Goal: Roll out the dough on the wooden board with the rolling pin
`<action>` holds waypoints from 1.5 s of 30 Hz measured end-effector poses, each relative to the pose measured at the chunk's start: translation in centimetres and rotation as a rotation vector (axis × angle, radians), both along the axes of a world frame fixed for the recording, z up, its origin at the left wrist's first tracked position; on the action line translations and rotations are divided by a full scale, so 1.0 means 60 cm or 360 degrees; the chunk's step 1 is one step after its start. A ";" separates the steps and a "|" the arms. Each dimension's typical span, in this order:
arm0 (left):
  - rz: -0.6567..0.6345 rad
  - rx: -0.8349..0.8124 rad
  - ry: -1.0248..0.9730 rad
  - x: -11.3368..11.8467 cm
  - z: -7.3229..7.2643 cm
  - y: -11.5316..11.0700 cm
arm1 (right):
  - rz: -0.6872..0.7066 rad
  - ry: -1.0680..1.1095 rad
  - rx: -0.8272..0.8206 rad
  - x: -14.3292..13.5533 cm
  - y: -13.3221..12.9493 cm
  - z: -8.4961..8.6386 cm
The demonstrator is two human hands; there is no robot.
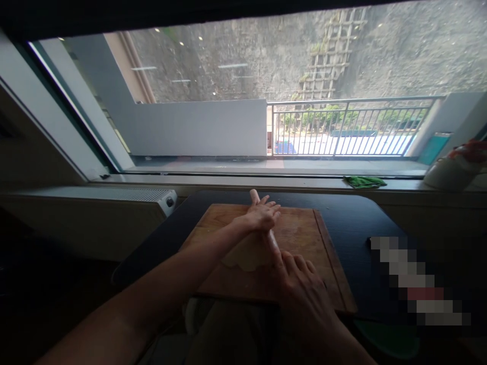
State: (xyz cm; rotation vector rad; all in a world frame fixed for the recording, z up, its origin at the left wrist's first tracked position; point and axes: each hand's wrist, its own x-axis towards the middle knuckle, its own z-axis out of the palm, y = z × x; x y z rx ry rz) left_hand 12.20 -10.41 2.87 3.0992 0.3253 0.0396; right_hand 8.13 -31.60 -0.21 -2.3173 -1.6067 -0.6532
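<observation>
A pale rolling pin (pixel 273 242) lies slantwise across a wooden cutting board (pixel 299 228), its far end sticking out beyond my left hand. Flattened dough (pixel 245 253) rests on the board to the left of the pin, partly covered by my left forearm. With fingers stretched out and spread, my left hand (pixel 263 215) presses its palm on the far part of the pin. Closer to me, my right hand (pixel 302 276) has its fingers bent over the near part of the pin, whose end is hidden beneath it.
The board lies on a dark table (pixel 353 218) against a window sill (pixel 297 183). A green cloth (pixel 365 182) and a whitish container (pixel 451 170) are on the sill. A white radiator (pixel 114 197) stands left. A blurred-out object (pixel 418 284) is at the table's right.
</observation>
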 end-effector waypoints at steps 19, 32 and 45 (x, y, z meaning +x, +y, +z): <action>0.0019 -0.0026 -0.0015 -0.024 0.004 -0.018 | 0.0048 -0.0178 -0.0127 -0.024 -0.014 -0.007; 0.0037 -0.0073 -0.0076 -0.040 -0.004 -0.023 | 0.0081 -0.0204 -0.0140 -0.031 -0.013 0.003; 0.0071 -0.0063 -0.0115 0.052 -0.021 -0.086 | 0.0014 -0.0205 -0.0153 0.022 -0.054 -0.016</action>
